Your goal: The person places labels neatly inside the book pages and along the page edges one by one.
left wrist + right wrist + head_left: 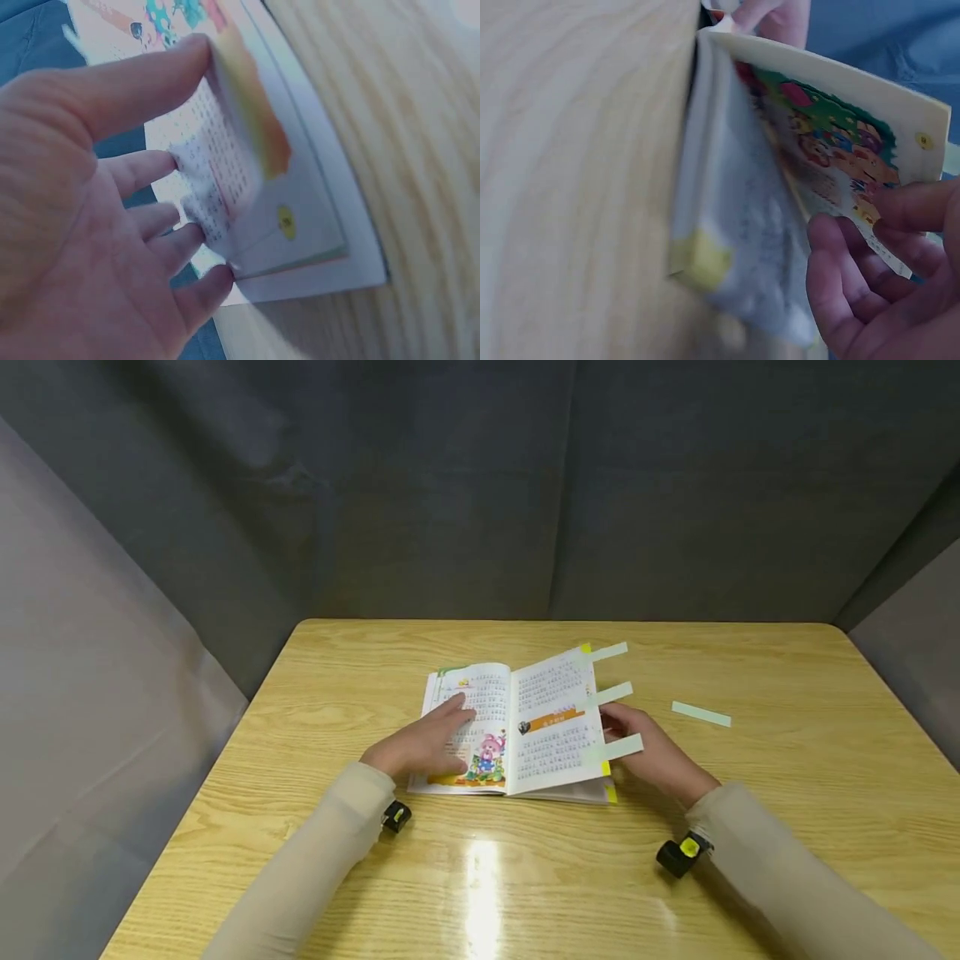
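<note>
We see a book [517, 735] lying spread out on the wooden table [570, 860], with both hands at it. Our left hand [427, 739] is on the left page [491, 693], with the thumb and fingers spread wide. It holds nothing; the fingers just touch the paper. Next to the thumb there is a pink rabbit [489, 752] near the bottom of that page.

Our right hand [648, 752] is at the outer edge of the right page [551, 702], which is tilted up off the pages below. The right wrist view shows a bright picture [840, 150] on the underside of the page, and our loosely bent fingers [829, 259] are right by it. No fingertip shows on the top side, and the fingers are not squeezed tight. So the book lies between our two hands, and the raised page leans over the right one.

Three pale green strips [615, 693] stick out past that page's edge, and the hand is beside the lower two. One loose strip [701, 714] lies flat on the table, to the right of the book. Behind the table hangs a dark cloth [450, 485].
</note>
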### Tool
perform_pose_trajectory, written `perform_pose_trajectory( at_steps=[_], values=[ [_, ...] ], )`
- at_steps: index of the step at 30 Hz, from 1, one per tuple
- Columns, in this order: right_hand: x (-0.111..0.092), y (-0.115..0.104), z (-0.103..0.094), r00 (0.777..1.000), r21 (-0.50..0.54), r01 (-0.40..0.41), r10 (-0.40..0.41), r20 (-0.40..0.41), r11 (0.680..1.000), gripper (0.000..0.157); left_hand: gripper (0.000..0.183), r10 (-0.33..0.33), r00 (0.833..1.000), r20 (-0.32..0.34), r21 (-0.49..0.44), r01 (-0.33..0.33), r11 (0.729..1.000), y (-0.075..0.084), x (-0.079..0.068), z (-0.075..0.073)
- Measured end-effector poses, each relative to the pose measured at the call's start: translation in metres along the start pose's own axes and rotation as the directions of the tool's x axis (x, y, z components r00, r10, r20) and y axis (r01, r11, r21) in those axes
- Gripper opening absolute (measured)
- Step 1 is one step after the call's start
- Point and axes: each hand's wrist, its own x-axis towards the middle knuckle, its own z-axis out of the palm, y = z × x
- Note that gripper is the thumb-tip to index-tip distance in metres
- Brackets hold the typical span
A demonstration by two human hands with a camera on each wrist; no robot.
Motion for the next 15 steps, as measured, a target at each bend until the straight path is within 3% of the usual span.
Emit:
perform_pose_trajectory(
  at_steps=[8, 15],
  values=[
    [0.025, -0.023, 0.015, 0.998, -0.05, 0.042, -0.044, -0.034, 0.998, 0.042, 0.074, 0.008, 0.992, -0.125, 0.004, -0.008, 1.0, -0.003, -0.007, -0.008],
    [0.044, -0.04, 0.042, 0.995, -0.054, -0.089, 0.087, -0.046, 0.995, 0.048, 0.063, 0.073, 0.973, -0.218, 0.024, -0.069, 0.997, -0.001, -0.02, -0.017]
  ],
)
